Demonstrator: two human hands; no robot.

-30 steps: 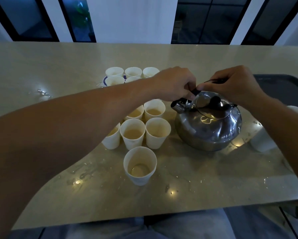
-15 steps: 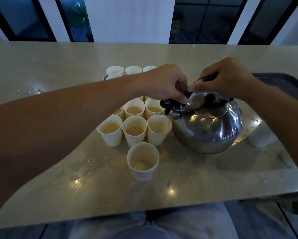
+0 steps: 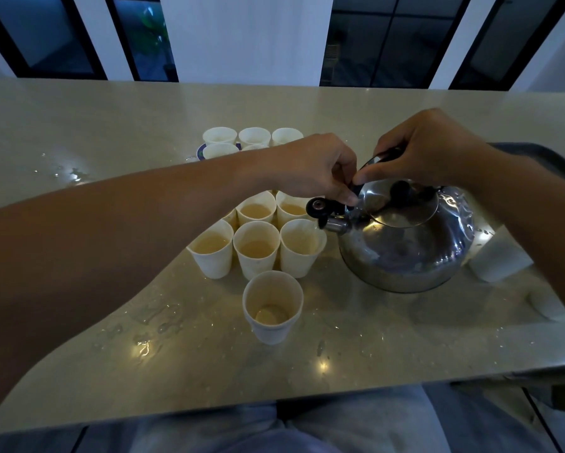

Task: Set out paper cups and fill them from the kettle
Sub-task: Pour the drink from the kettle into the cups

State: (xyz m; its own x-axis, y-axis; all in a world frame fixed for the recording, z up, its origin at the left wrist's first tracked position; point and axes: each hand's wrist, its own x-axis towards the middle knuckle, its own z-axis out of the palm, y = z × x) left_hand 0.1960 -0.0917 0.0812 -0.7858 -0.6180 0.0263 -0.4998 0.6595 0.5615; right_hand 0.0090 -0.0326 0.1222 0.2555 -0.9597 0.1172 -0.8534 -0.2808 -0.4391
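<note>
While the left forearm crosses the front of the scene and hides part of the back group of paper cups [image 3: 254, 135], the kettle's handle is largely covered by both hands, and a white object [image 3: 500, 261] beside the kettle on the right is too cut off to identify. The left hand [image 3: 317, 166] curls its fingers and pinches the black spout cap lever [image 3: 326, 206], the right hand [image 3: 428, 148] grips the dark handle, and the steel kettle [image 3: 405, 243] sits on the wet table [image 3: 111, 125] with its spout over the nearest of the filled cups [image 3: 256, 248], 1 nearly empty cup [image 3: 272, 305] standing alone in front.
</note>
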